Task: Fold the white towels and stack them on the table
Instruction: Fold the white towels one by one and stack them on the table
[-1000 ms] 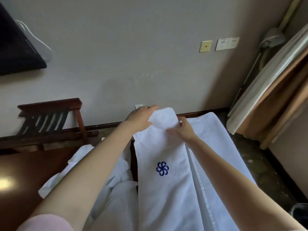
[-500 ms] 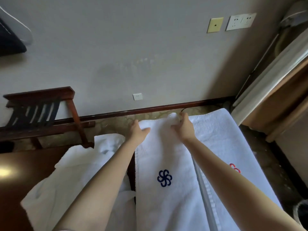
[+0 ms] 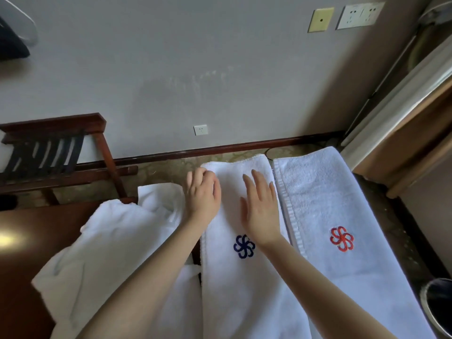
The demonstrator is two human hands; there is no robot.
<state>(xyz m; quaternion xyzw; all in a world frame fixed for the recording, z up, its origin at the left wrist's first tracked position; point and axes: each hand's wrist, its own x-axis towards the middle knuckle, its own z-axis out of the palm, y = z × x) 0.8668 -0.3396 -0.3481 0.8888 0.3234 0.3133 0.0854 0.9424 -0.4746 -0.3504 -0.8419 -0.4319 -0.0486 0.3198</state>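
Observation:
A long white towel with a blue flower emblem (image 3: 242, 277) lies folded lengthwise in the middle, running away from me. My left hand (image 3: 203, 194) rests on its far left edge with fingers loosely bent. Flat on the towel just above the emblem lies my right hand (image 3: 260, 209), fingers straight. A second white towel with a red flower emblem (image 3: 337, 216) is spread along the right side, touching the first. A rumpled white towel (image 3: 110, 245) sits on the left over the dark wooden table (image 3: 22, 241).
A dark wooden luggage rack (image 3: 56, 152) stands against the wall at left. A wooden cabinet edge (image 3: 403, 133) rises at right. A dark bin (image 3: 440, 304) sits low at the right edge. Wall sockets (image 3: 358, 14) are high on the wall.
Both hands let go of the towel's far end and drew back toward me. The right hand now lies flat on the towel. The view tilted down, showing the red emblem.

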